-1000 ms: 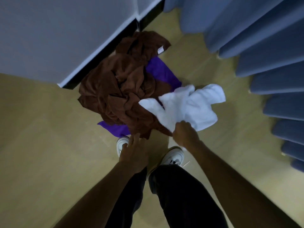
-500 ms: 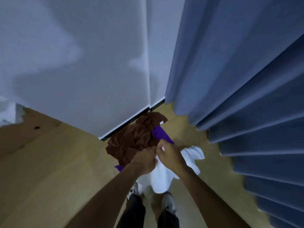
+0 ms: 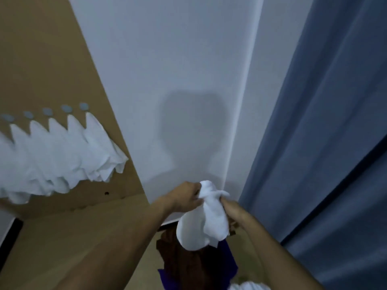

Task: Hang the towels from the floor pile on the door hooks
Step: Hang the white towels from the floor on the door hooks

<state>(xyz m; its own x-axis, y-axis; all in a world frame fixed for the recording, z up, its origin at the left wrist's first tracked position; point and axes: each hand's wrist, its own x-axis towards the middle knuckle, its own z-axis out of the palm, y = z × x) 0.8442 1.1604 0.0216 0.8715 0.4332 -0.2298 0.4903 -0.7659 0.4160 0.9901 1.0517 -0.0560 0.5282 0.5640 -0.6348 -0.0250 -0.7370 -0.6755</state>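
Observation:
Both hands hold a white towel (image 3: 202, 222) up in front of the white wall. My left hand (image 3: 185, 196) grips its top corner, my right hand (image 3: 233, 210) grips it just beside and lower, and the towel hangs down between them. Below it on the floor lies the pile: brown towels (image 3: 184, 262) over a purple one (image 3: 227, 258), with a bit of white cloth (image 3: 249, 286) at the bottom edge. On the brown door (image 3: 41, 59) at left, several white towels (image 3: 62, 155) hang from a row of round grey hooks (image 3: 66, 108).
A white wall (image 3: 178, 80) fills the centre, with a corner edge to its right. Blue curtains (image 3: 335, 143) hang along the right side. Tan floor (image 3: 73, 248) spreads at lower left. A dark gap shows at the far left edge.
The view has swung up from the floor pile to the wall and door. Both hands have lifted the white towel off the pile to chest height.

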